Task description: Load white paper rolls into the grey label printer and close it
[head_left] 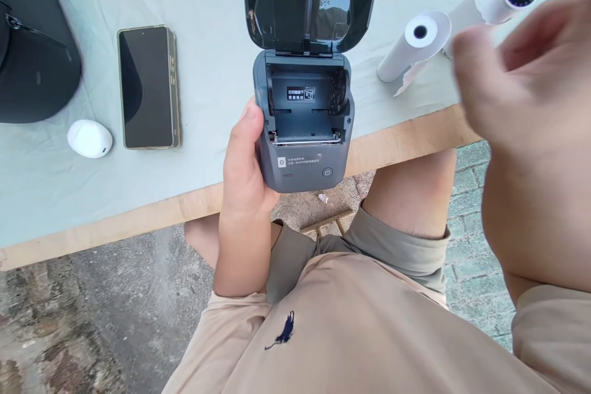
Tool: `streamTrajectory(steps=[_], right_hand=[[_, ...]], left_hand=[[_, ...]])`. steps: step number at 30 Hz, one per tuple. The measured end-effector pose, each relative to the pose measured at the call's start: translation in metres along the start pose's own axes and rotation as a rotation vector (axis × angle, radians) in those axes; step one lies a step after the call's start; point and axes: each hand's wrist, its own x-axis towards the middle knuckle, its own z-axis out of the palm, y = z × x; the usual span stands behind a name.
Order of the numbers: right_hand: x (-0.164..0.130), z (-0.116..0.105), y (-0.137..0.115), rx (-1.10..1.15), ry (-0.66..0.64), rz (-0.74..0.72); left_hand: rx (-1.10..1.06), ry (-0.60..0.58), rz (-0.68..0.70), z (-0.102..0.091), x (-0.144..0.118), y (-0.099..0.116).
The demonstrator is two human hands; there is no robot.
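My left hand (244,154) grips a dark grey label printer (302,172) from its left side, the thumb along the edge. The printer's tinted lid (281,12) stands swung up, and the paper bay below it shows a small printed sticker but no roll. My right hand (521,68) is raised at the right, blurred, its thumb and fingers apart with nothing visible between them. Near that hand a white paper roll (397,55) stands with its end peeling loose. Another roll (501,9) with a dark core lies behind, partly hidden by the hand.
On the pale-covered table, a smartphone (145,86) lies left of the printer, beside a white earbud case (89,138). A black bag-like object (37,68) occupies the far left. The table's wooden front edge (184,203) runs just above my lap.
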Motion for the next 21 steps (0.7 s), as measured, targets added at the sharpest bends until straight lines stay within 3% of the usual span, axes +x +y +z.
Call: streamTrajectory(steps=[2, 4, 8, 13, 15, 18, 21], right_hand=[[0.004, 0.012, -0.015, -0.289, -0.21, -0.097], [0.009, 0.023, -0.02, -0.516, -0.341, -0.078], [0.012, 0.03, -0.009, -0.548, -0.293, -0.013], [-0.002, 0.031, 0.002, -0.085, -0.123, -0.234], [-0.006, 0.035, -0.001, 0.173, -0.03, -0.233], [-0.007, 0.041, -0.01, 0.533, -0.102, 0.025], [-0.004, 0.038, -0.02, 0.691, -0.368, 0.305]], left_hand=[[0.007, -0.003, 0.009, -0.001, 0.0, -0.001], [0.017, 0.0, 0.018, -0.001, -0.001, -0.001], [0.048, 0.018, 0.014, -0.001, -0.002, 0.0], [0.069, 0.053, -0.002, 0.0, -0.002, 0.001], [0.069, 0.055, -0.003, 0.0, -0.002, 0.001], [0.054, 0.04, 0.006, -0.002, -0.002, 0.001], [0.02, 0.024, -0.006, -0.003, -0.002, 0.0]])
